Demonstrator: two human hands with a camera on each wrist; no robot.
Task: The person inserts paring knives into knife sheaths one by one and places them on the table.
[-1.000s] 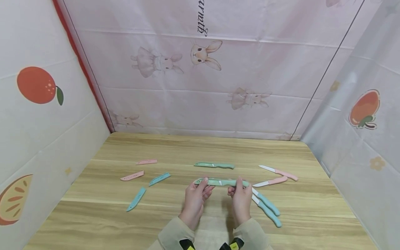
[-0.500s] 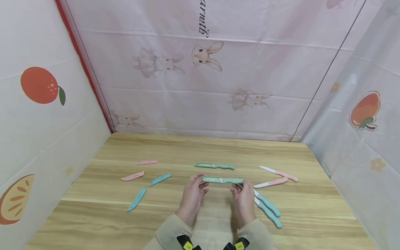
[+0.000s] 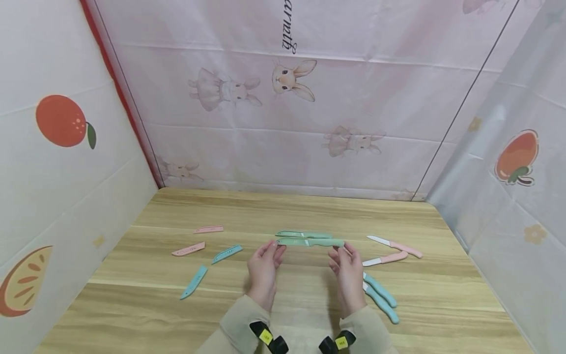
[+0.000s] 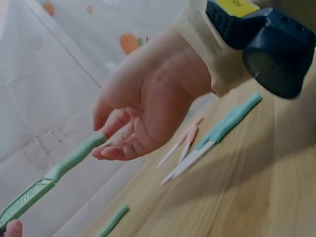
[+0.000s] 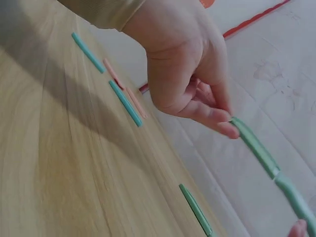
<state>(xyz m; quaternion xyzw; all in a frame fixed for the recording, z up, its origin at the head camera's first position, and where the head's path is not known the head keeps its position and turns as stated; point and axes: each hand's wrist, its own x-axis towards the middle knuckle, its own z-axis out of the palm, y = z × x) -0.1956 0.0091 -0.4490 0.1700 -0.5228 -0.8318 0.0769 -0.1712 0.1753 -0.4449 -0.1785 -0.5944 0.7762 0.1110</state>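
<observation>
A green sheathed paring knife [image 3: 325, 242] is held level above the table between both hands. My left hand [image 3: 264, 270] pinches the tip of its green sheath [image 3: 292, 241], thumb and fingers at the very end. At the other end, my right hand [image 3: 349, 275] pinches the butt of the handle [image 4: 79, 155]; the blade is hidden in the sheath. Just behind, a second green sheathed knife [image 5: 196, 210] lies on the table, partly overlapped by the held one in the head view.
To the right lie two pink-handled knives [image 3: 400, 247] and two blue-handled knives [image 3: 381, 291] with bare white blades. Two pink sheaths [image 3: 189, 249] and two blue sheaths [image 3: 193, 282] are spread on the left of the wooden table [image 3: 132, 314]. Printed cloth walls [image 3: 247, 152] enclose the back and sides.
Both hands have shifted their grip outward to the knife's two ends. The held knife has moved away from the body, close to the other green knife. Everything lying on the table is unmoved.
</observation>
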